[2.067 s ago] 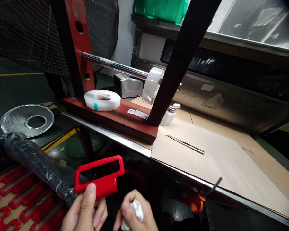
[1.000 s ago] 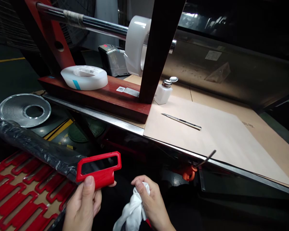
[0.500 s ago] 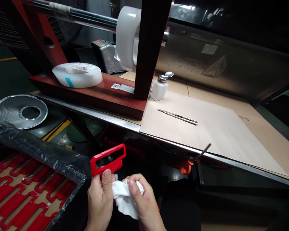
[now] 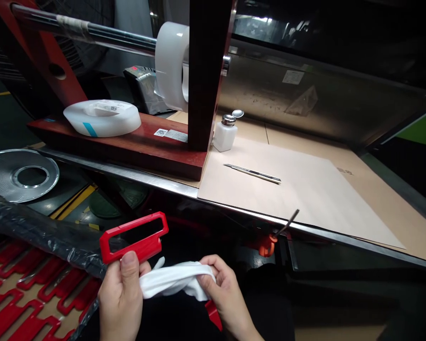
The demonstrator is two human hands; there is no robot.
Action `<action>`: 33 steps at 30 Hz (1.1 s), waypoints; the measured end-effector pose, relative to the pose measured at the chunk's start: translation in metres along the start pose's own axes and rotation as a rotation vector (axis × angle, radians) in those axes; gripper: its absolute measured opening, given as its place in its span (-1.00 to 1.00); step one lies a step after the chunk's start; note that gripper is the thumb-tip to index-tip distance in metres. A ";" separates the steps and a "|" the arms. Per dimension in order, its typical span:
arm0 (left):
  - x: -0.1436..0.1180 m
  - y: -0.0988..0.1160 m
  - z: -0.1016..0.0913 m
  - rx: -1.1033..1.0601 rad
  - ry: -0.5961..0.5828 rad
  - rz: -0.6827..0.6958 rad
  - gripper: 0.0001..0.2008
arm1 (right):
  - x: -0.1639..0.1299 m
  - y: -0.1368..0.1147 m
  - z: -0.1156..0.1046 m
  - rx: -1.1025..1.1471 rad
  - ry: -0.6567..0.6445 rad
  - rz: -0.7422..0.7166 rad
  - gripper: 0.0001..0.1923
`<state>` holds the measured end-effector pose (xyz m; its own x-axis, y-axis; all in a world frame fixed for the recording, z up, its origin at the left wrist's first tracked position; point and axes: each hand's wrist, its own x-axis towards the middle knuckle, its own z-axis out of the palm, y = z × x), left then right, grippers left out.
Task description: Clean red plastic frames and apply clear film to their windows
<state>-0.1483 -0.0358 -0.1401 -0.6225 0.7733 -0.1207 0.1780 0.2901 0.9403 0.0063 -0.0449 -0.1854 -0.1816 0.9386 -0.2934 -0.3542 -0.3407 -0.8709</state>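
Item: red plastic frame piece, lower left of centre in the frame, below the bench edge. Rigid moulded part with a long rectangular window; it looks light and hard, smooth enough to slip under a loose grip, and thin at the window bars, so judge those the weak spots. Best hold appears to be the solid lower block under the window, where your thumb already sits

Item: white cloth, bottom centre, stretched between your two hands. Soft, limp, bunches freely; it takes any pinch and gives no support of its own

Left hand: raised at the bottom left of centre, fingers curled behind the frame piece, thumb pressed flat on its front lower edge; one end of the cloth is tucked against this hand too

Right hand: bottom centre, fingers closed in a pinch on the other end of the cloth; a small red part shows below its fingers, whether gripped or only behind them you cannot tell

Nearby: tray of red parts under black plastic film at lower left; tape roll, utility knife and dispenser bottle on the bench above
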 end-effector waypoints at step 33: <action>-0.031 0.016 0.002 0.006 -0.076 0.139 -0.48 | -0.045 -0.031 0.013 -0.867 -0.115 -0.405 -0.82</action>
<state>-0.1242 -0.0540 -0.1220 -0.5320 0.8466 -0.0134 0.2628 0.1802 0.9479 0.0138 -0.0772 -0.1402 -0.2999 0.9494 0.0933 0.3830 0.2094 -0.8997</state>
